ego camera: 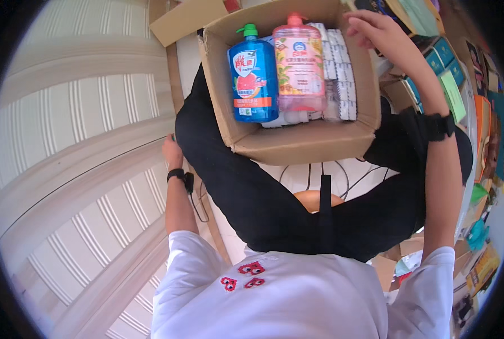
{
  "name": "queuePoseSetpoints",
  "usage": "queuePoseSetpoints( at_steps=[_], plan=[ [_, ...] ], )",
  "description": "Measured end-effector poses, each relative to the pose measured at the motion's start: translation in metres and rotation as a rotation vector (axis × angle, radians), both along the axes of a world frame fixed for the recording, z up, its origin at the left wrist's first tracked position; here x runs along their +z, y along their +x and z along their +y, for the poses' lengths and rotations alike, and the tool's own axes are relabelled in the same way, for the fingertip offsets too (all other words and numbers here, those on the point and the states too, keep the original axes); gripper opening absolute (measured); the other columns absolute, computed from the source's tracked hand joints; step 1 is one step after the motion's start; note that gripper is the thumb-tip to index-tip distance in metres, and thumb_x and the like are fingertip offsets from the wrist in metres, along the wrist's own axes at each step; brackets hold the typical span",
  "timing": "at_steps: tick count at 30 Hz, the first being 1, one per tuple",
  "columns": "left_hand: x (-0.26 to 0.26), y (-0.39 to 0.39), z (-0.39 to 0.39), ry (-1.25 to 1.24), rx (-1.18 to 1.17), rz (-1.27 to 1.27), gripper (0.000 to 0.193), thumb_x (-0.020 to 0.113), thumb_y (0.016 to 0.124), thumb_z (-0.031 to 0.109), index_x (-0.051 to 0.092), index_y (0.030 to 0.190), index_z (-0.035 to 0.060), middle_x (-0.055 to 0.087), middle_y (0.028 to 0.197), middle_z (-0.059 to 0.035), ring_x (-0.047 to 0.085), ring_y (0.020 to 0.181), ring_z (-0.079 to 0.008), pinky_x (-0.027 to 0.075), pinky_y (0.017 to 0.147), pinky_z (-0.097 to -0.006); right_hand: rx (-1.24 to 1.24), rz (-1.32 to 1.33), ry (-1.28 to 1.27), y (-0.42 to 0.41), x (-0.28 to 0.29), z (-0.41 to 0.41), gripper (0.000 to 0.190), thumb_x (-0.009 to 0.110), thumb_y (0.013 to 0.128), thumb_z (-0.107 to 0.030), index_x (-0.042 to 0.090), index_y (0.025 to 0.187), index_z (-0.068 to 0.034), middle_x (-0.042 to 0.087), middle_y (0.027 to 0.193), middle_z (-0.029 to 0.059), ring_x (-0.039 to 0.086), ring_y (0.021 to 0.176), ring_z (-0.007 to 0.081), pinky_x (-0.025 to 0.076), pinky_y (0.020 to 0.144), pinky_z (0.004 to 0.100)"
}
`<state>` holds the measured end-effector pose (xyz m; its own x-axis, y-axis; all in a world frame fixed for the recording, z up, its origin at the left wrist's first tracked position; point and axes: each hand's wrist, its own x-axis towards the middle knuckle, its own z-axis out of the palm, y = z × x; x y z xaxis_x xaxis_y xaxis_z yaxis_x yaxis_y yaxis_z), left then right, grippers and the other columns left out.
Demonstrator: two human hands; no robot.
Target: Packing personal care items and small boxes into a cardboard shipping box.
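An open cardboard box (303, 146) stands in front of my knees. In it lie a blue pump bottle of liquid detergent (256, 80) with a green pump and, at its right, a pink pump bottle (299, 63). Several small white patterned packs (346, 80) are stacked along the box's right side. My right hand (368, 29) is by the box's upper right corner, fingers bent; whether it grips the pale thing at its fingertips cannot be told. Low at the left, beside my knee, is my left hand (173, 148), mostly turned away, with a bit of green showing at its fingers.
A cabinet with ribbed light panels (99, 169) runs along the left. Another cardboard flap (188, 21) juts out beyond the box. Teal boxes (445, 59) and an orange box (483, 135) crowd the right side. Cables (309, 178) and a round wooden stool seat (313, 199) are between my legs.
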<state>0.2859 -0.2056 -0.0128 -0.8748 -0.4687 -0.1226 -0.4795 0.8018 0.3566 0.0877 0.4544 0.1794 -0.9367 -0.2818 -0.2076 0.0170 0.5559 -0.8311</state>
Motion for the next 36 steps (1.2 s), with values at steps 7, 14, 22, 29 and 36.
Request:
queuePoseSetpoints(
  at_steps=[7, 14, 22, 29, 36],
  plan=[
    [0.206, 0.039, 0.061, -0.479, -0.004, -0.053, 0.041, 0.054, 0.093, 0.044, 0.073, 0.096, 0.0071, 0.068, 0.079, -0.0238, 0.067, 0.080, -0.0440, 0.051, 0.069, -0.0523, 0.061, 0.147, -0.103, 0.028, 0.026, -0.020, 0.038, 0.051, 0.100, -0.032, 0.062, 0.128, -0.007, 0.070, 0.102, 0.0038, 0.064, 0.081, 0.0113, 0.052, 0.075, 0.0257],
    [0.373, 0.038, 0.147, -0.515, -0.178, 0.352, 0.035, 0.052, 0.098, 0.032, 0.071, 0.088, 0.0048, 0.064, 0.068, -0.0202, 0.061, 0.062, -0.0381, 0.045, 0.057, -0.0458, 0.238, 0.121, -0.165, 0.043, 0.029, -0.043, 0.037, 0.053, 0.100, -0.032, 0.062, 0.126, -0.007, 0.068, 0.098, 0.0035, 0.063, 0.081, 0.0113, 0.051, 0.070, 0.0257],
    [0.434, -0.024, 0.229, 0.015, -0.227, 0.504, 0.032, 0.055, 0.098, 0.027, 0.070, 0.091, 0.0000, 0.056, 0.062, -0.0049, 0.051, 0.055, -0.0100, 0.039, 0.048, -0.0300, 0.340, 0.125, -0.590, 0.109, 0.023, -0.123, 0.073, 0.070, 0.092, -0.034, 0.035, 0.151, -0.010, 0.048, 0.143, 0.0128, 0.048, 0.130, 0.0219, 0.041, 0.106, 0.0349],
    [0.399, -0.101, 0.301, 0.481, -0.426, 0.265, 0.032, 0.056, 0.097, 0.031, 0.067, 0.091, 0.0010, 0.057, 0.073, -0.0011, 0.049, 0.059, -0.0087, 0.038, 0.053, -0.0242, 0.143, 0.143, -0.672, 0.142, 0.013, -0.122, 0.084, 0.084, 0.077, -0.035, 0.043, 0.141, 0.001, 0.053, 0.132, 0.0207, 0.053, 0.124, 0.0287, 0.042, 0.103, 0.0369],
    [0.308, -0.171, 0.340, 0.712, -0.459, 0.264, 0.036, 0.056, 0.099, 0.034, 0.062, 0.114, 0.0012, 0.063, 0.078, -0.0036, 0.056, 0.065, -0.0101, 0.046, 0.060, -0.0246, -0.101, -0.249, -0.842, 0.161, 0.013, -0.080, 0.074, 0.079, 0.082, -0.039, 0.049, 0.132, 0.006, 0.065, 0.113, 0.0147, 0.064, 0.101, 0.0171, 0.052, 0.086, 0.0305]
  ],
)
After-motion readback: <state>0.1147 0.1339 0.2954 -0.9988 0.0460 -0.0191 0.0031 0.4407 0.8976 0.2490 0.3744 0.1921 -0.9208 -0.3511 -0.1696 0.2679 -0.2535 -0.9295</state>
